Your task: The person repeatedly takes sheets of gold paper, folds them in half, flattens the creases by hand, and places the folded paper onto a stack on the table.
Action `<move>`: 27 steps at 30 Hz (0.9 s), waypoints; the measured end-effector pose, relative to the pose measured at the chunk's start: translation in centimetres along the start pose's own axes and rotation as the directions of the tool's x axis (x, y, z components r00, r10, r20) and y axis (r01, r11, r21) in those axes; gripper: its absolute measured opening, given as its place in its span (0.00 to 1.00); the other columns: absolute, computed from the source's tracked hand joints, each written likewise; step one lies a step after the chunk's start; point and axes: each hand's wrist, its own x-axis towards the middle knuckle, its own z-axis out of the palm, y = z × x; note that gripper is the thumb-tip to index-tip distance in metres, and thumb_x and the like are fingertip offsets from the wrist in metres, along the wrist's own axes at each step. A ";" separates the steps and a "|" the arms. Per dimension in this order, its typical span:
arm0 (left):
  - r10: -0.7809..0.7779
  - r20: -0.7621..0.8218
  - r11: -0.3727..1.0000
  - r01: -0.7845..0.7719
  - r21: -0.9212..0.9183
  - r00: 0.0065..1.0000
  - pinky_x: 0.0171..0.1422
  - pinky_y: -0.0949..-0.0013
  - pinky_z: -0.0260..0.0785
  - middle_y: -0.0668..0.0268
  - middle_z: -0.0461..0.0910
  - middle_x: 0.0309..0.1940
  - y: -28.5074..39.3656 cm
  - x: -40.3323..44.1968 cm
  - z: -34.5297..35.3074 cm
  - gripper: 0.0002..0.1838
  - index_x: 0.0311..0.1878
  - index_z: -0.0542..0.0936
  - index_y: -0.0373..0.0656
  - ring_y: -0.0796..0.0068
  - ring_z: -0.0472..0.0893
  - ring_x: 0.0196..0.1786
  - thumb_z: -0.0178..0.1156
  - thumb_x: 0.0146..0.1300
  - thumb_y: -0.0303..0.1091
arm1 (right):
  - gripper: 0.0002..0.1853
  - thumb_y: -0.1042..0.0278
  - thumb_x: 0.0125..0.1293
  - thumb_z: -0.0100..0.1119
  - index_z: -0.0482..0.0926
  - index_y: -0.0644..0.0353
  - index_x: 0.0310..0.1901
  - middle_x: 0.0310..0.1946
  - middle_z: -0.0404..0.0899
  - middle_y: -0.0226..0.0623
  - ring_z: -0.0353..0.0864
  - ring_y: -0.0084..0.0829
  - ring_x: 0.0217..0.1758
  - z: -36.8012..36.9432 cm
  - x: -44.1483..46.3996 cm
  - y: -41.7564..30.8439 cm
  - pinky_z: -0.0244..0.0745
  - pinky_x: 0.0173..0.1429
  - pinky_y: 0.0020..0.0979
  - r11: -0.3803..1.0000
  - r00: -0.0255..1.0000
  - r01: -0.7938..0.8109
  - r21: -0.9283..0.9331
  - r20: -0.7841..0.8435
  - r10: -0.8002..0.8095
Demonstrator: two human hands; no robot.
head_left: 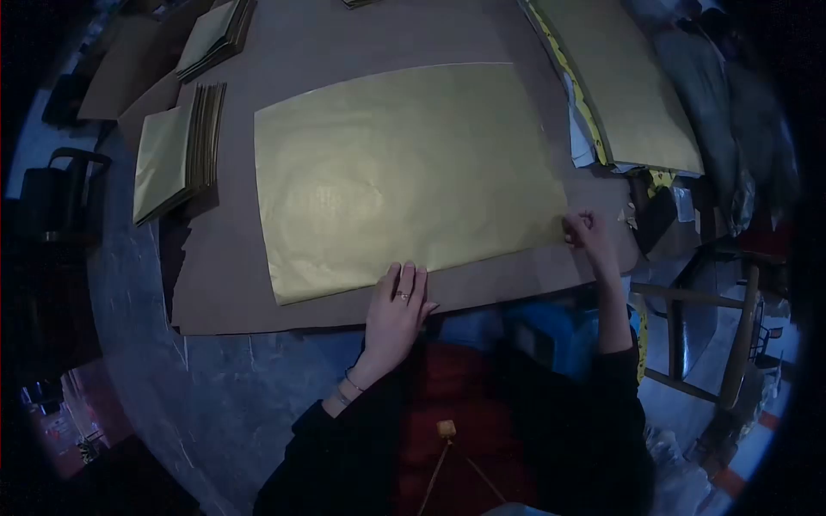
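Note:
A large gold sheet (387,172) lies flat on the brown cardboard-covered table (232,314). My left hand (397,314), with a ring and bracelets, rests its fingertips on the sheet's near edge, fingers stretched out and lying flat. At the sheet's near right corner is my right hand (588,234), its fingers curled together by the edge; whether paper is between them is too small to tell. Folded gold packets stand in a stack (176,155) left of the sheet, and another stack (211,34) sits behind it.
A thick pile of gold sheets (632,86) with yellow-and-white wrapping lies at the right. An open cardboard box (138,60) is at the far left, above a dark chair (64,189). A wooden stool (740,344) and a blue stool (546,331) stand below the table's right side.

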 end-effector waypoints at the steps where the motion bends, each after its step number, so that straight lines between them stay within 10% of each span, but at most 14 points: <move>1: 0.013 0.010 1.000 -0.013 0.002 1.000 0.62 0.52 0.66 0.52 0.68 0.58 0.1 0.1 0.0 0.30 0.60 0.71 0.36 0.50 0.69 0.61 0.63 0.57 0.42 | 0.20 0.54 0.64 0.60 0.74 0.67 0.42 0.31 0.79 0.42 0.79 0.34 0.36 0.1 -0.4 0.3 0.73 0.41 0.35 0.997 0.997 0.071 -0.038 -0.030 -0.072; 5: 0.017 0.050 1.000 -0.018 0.016 0.999 0.63 0.50 0.64 0.50 0.66 0.59 0.1 -0.1 0.3 0.30 0.61 0.69 0.36 0.47 0.66 0.62 0.61 0.59 0.43 | 0.19 0.56 0.66 0.59 0.74 0.69 0.43 0.32 0.79 0.39 0.78 0.28 0.35 0.1 -0.9 0.3 0.73 0.41 0.31 0.943 0.983 0.126 -0.309 -0.089 -0.161; 21: 0.009 0.074 1.000 -0.010 0.020 0.997 0.66 0.52 0.62 0.52 0.61 0.64 0.0 -0.4 0.4 0.33 0.66 0.64 0.36 0.48 0.63 0.64 0.58 0.63 0.45 | 0.18 0.55 0.64 0.61 0.76 0.66 0.39 0.27 0.75 0.35 0.73 0.24 0.31 -0.1 0.4 1.0 0.70 0.37 0.31 0.981 0.993 0.111 -0.159 -0.010 -0.114; 27: 0.001 0.093 0.999 -0.006 0.048 0.996 0.66 0.53 0.62 0.52 0.62 0.63 0.3 -0.3 0.0 0.33 0.66 0.64 0.36 0.48 0.62 0.64 0.58 0.62 0.45 | 0.18 0.54 0.66 0.56 0.74 0.65 0.38 0.29 0.76 0.45 0.78 0.41 0.34 0.7 -0.3 0.5 0.70 0.38 0.39 0.872 0.967 0.143 -0.469 -0.120 -0.223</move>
